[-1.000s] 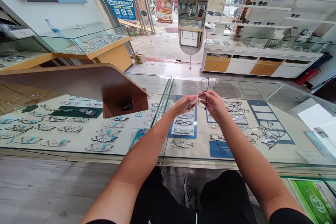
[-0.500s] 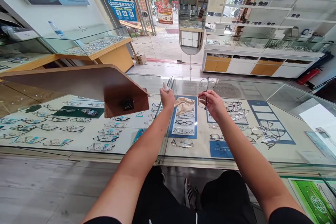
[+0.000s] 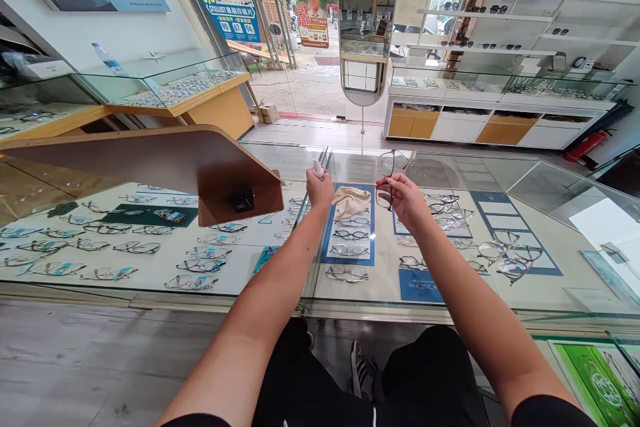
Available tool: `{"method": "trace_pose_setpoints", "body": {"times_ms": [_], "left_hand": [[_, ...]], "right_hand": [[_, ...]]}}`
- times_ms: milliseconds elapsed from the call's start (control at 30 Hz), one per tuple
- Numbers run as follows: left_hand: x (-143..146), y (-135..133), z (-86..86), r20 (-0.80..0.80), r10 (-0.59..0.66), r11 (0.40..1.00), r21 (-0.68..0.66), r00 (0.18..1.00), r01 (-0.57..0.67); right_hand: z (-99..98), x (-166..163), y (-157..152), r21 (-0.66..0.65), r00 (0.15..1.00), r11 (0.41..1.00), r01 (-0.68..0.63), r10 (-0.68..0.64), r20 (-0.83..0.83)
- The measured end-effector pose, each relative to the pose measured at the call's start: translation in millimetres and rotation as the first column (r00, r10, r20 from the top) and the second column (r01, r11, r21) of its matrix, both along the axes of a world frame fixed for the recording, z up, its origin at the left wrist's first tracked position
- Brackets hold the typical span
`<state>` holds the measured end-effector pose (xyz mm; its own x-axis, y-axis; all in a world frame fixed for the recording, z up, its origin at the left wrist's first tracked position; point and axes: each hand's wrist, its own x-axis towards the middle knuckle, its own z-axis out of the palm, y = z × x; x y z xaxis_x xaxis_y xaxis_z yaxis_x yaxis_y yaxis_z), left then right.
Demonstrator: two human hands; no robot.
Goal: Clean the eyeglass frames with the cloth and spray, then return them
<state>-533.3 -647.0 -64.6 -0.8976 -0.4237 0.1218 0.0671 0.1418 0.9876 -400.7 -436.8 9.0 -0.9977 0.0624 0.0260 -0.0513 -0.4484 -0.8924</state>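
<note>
My left hand (image 3: pixel 320 189) is closed around a small white bottle (image 3: pixel 317 167), probably a spray bottle, whose top sticks up above the fingers. Pinched in my right hand (image 3: pixel 406 198) is a pair of dark thin-rimmed eyeglasses (image 3: pixel 387 164), held on edge with one lens above the other. Both hands are over the glass display counter (image 3: pixel 385 287), apart from each other. Between and below them a crumpled beige cloth (image 3: pixel 352 204) lies on the counter. Near my right forearm, several loose eyeglasses (image 3: pixel 515 257) lie to the right.
A brown wooden board-like stand (image 3: pixel 240 177) rises on the counter at left. Rows of eyeglass frames (image 3: pixel 203 263) show beneath the glass. A tall mirror (image 3: pixel 364 27) stands beyond the counter. A glass-topped case with white and orange drawers (image 3: pixel 460 123) is at the back right.
The eyeglasses have turned slightly in my right hand, the upper lens now facing me more. My left hand has shifted a little to the right, the bottle tilting slightly.
</note>
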Motion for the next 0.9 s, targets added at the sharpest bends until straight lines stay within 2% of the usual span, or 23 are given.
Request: {"method": "trace_pose_setpoints", "body": {"times_ms": [67, 133, 200, 233, 300, 367, 433, 467, 500, 567, 733, 800, 900], "left_hand": [[5.7, 0.7, 5.5, -0.095, 0.091, 0.993, -0.061, 0.991, -0.097], [15.5, 2.5, 14.3, -0.322, 0.189, 0.954, -0.164, 0.928, -0.251], [27.6, 6.0, 23.7, -0.549, 0.135, 0.9, -0.28, 0.825, -0.334], [33.6, 8.3, 27.6, -0.602, 0.037, 0.883, -0.354, 0.798, -0.307], [43.4, 13.5, 31.9, -0.565, -0.252, 0.821, -0.554, 0.786, -0.135], [48.7, 18.0, 31.3, -0.368, -0.526, 0.661, -0.744, 0.766, 0.097], [50.0, 20.6, 27.4, -0.138, -0.655, 0.489, -0.826, 0.742, 0.278], [49.6, 21.0, 25.1, -0.052, -0.666, 0.441, -0.832, 0.744, 0.337], [48.9, 21.1, 23.0, 0.011, -0.661, 0.419, -0.824, 0.75, 0.381], [47.5, 20.3, 20.2, 0.077, -0.641, 0.427, -0.791, 0.764, 0.438], [45.8, 18.4, 21.5, 0.101, -0.586, 0.531, -0.701, 0.804, 0.475], [45.0, 18.1, 23.0, 0.076, -0.556, 0.604, -0.647, 0.827, 0.466], [43.6, 17.9, 26.0, -0.033, -0.5, 0.758, -0.501, 0.866, 0.418]], "right_hand": [[0.2, 0.2, -0.2, 0.002, 1.0, 1.0, 0.004, -0.004, -0.001], [0.3, 0.3, -0.5, -0.003, 1.0, 1.0, 0.008, -0.008, -0.002], [0.4, 0.3, -1.0, -0.006, 1.0, 1.0, 0.006, -0.006, -0.002], [0.4, 0.2, -1.2, -0.006, 1.0, 1.0, 0.003, -0.003, -0.003], [0.1, 0.1, -1.4, -0.002, 1.0, 1.0, -0.003, 0.003, -0.004], [-0.7, -0.1, -1.3, 0.002, 1.0, 1.0, -0.007, 0.007, -0.005], [-1.9, -0.3, -1.0, 0.007, 1.0, 1.0, -0.007, 0.007, -0.005], [-2.6, -0.4, -0.9, 0.011, 1.0, 1.0, -0.007, 0.007, -0.007], [-3.2, -0.5, -1.0, 0.015, 1.0, 1.0, -0.008, 0.009, -0.008], [-4.3, -0.5, -1.3, 0.025, 1.0, 1.0, -0.013, 0.013, -0.012], [-4.9, -0.4, -2.7, 0.057, 1.0, 0.998, -0.026, 0.026, -0.001], [-4.4, -0.2, -3.0, 0.057, 1.0, 0.998, -0.021, 0.021, 0.006], [-3.3, 0.4, -3.3, 0.053, 1.0, 0.998, -0.02, 0.02, 0.004]]}}
